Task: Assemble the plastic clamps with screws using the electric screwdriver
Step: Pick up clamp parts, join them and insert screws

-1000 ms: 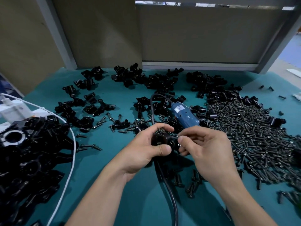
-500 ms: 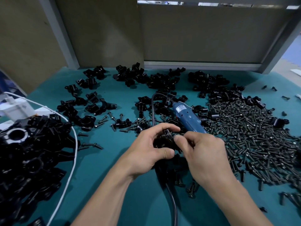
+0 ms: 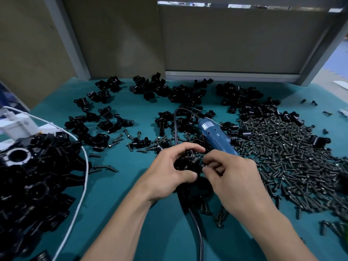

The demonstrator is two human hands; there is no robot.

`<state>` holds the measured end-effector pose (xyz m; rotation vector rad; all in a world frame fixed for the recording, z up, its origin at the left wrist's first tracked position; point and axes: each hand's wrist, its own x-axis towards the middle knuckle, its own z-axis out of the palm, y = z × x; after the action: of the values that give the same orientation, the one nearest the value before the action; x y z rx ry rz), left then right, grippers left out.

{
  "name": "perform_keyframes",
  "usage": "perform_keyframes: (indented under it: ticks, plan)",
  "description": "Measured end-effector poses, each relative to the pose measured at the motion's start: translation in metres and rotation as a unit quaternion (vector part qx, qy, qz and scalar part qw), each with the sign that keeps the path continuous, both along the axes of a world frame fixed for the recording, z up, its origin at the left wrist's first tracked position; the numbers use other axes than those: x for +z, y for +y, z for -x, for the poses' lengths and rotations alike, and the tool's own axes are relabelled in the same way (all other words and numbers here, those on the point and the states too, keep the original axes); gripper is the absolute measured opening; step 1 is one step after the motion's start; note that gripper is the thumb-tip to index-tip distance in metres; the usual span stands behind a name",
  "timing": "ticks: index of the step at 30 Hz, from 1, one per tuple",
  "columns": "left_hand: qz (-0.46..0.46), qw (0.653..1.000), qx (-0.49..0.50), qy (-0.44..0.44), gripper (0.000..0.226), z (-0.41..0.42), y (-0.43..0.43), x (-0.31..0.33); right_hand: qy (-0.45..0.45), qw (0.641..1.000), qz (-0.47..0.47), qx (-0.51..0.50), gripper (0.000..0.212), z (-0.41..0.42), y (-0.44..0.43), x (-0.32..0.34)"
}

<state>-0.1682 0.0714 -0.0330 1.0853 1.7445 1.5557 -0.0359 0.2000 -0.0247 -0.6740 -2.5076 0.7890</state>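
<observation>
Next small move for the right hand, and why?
Probably seat the screw fully in the clamp. The left hand grips the clamp, the right hand pinches what looks like a screw against its side, and the screwdriver lies untouched on the table behind.

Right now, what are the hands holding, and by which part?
The left hand grips a black clamp round its body. The right hand pinches something small, likely a screw, at the clamp's right side. The blue screwdriver lies unheld.

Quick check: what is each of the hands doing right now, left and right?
Left hand: closed, gripping a black clamp.
Right hand: closed, fingertips pinching what looks like a screw against that clamp.
</observation>
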Motion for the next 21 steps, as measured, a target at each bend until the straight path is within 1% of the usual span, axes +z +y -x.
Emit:
perform_keyframes:
  ticks: [1, 3, 4, 6, 7, 8, 12, 14, 17, 19, 21]
  plan:
    - [0.001, 1.000, 0.001, 0.004, 0.063, 0.000, 0.000, 0.000, 0.005, 1.000, -0.003, 0.002, 0.023, 0.000, -0.001, 0.000]
    - [0.006, 1.000, 0.000, 0.011, 0.063, 0.000, 0.000, -0.001, -0.005, 1.000, -0.010, 0.005, 0.014, 0.002, -0.002, -0.003]
    - [0.008, 1.000, 0.000, 0.013, 0.062, 0.000, -0.001, -0.001, -0.015, 1.000, -0.014, 0.005, 0.014, 0.004, -0.002, -0.005]
    - [0.010, 1.000, 0.004, 0.017, 0.062, 0.001, -0.001, -0.002, -0.038, 0.999, -0.019, -0.001, 0.030, 0.006, -0.002, -0.009]
    - [0.010, 1.000, 0.006, 0.018, 0.062, 0.001, -0.001, -0.002, -0.046, 0.999, -0.011, -0.003, 0.036, 0.007, -0.001, -0.009]
    - [0.009, 1.000, 0.006, 0.020, 0.062, 0.001, -0.001, -0.002, -0.051, 0.999, 0.000, -0.002, 0.036, 0.007, 0.000, -0.008]
    - [0.008, 0.999, 0.018, 0.035, 0.063, 0.001, 0.003, -0.002, -0.029, 0.998, 0.041, 0.026, 0.016, 0.003, 0.005, -0.004]
    - [0.014, 0.998, 0.022, 0.050, 0.062, 0.001, 0.003, -0.004, -0.017, 0.998, 0.053, 0.042, 0.019, 0.002, 0.006, -0.003]
    - [0.023, 0.997, 0.026, 0.065, 0.060, 0.001, 0.002, -0.006, -0.012, 0.997, 0.071, 0.020, 0.020, 0.005, 0.004, -0.007]
    - [0.022, 0.997, 0.032, 0.060, 0.061, 0.002, 0.000, -0.006, -0.029, 0.998, 0.062, 0.011, 0.021, 0.009, 0.002, -0.010]
    - [0.022, 0.997, 0.034, 0.060, 0.061, 0.003, 0.000, -0.005, -0.042, 0.998, 0.048, 0.010, 0.028, 0.010, 0.001, -0.013]
